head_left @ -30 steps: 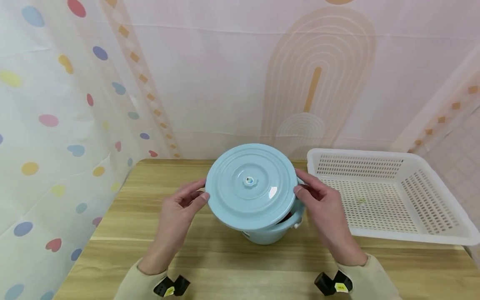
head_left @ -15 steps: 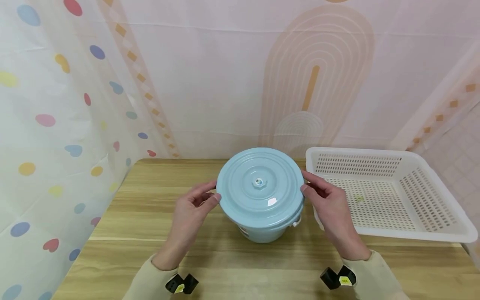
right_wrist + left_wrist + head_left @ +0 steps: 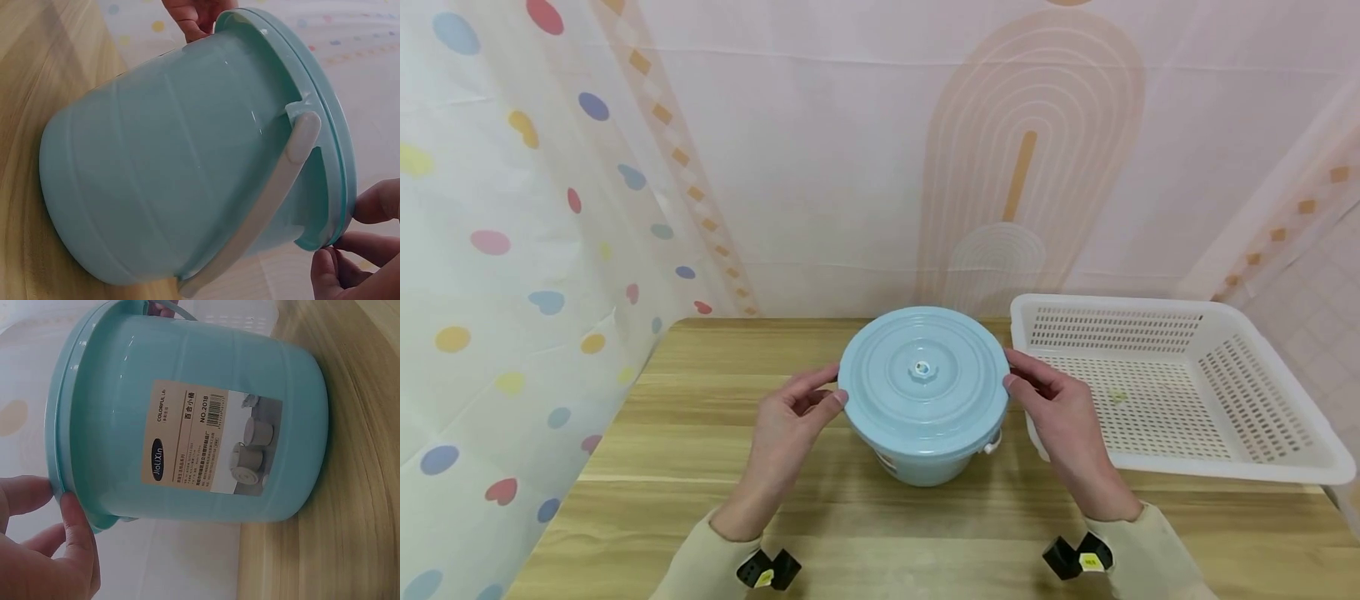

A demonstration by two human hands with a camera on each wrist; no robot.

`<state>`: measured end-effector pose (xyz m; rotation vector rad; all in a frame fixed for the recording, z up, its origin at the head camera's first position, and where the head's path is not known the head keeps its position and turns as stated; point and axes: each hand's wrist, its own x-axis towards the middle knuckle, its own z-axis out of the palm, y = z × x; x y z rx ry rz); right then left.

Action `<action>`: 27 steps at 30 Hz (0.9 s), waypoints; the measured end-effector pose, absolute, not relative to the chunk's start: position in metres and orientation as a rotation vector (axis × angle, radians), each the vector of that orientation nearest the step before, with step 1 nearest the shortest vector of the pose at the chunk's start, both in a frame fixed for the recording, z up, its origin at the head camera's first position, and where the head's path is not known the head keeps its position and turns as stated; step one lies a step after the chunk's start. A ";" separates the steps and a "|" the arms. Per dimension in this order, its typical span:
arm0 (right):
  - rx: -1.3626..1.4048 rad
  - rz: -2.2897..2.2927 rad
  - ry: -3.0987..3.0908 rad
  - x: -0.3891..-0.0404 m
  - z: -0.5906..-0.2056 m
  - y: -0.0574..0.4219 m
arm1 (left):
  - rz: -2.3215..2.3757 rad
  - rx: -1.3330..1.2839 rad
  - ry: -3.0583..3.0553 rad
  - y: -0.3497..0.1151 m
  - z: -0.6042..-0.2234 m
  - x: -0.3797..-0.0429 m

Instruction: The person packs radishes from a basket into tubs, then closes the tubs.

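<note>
A light blue bucket (image 3: pixel 925 471) stands upright on the wooden table in the head view. Its round lid (image 3: pixel 925 408), with a small knob in the centre, sits level over the rim. On the left, my left hand (image 3: pixel 786 437) pinches the lid's edge between thumb and fingers. My right hand (image 3: pixel 1063 421) pinches the opposite edge in the same way. A printed label (image 3: pixel 215 437) shows on the bucket's side in the left wrist view. In the right wrist view, the white handle (image 3: pixel 256 206) hangs down along the bucket. The bucket's inside is hidden under the lid.
A white plastic basket (image 3: pixel 1180 471) with slotted sides stands to the right, close behind my right hand, with a small greenish bit (image 3: pixel 1118 396) at its bottom. A patterned curtain (image 3: pixel 842 167) rises behind the wooden table (image 3: pixel 700 417).
The lid, tilted and off to the left with a gap at the bucket's right, has shifted right and come down level over the rim. Both hands moved along with it, keeping their hold.
</note>
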<state>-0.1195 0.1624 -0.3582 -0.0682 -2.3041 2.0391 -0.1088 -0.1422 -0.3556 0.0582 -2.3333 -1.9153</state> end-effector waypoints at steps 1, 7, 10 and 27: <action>-0.066 2.037 -2.306 -0.119 -0.359 0.162 | -1.917 0.058 -2.334 -0.142 -0.356 -0.108; -0.073 2.051 -2.308 -0.118 -0.361 0.163 | -1.927 0.070 -2.336 -0.142 -0.357 -0.107; -0.074 2.066 -2.301 -0.117 -0.361 0.163 | -1.923 0.076 -2.340 -0.142 -0.357 -0.106; -0.053 1.954 -2.394 -0.114 -0.368 0.164 | -1.941 0.083 -2.332 -0.142 -0.360 -0.102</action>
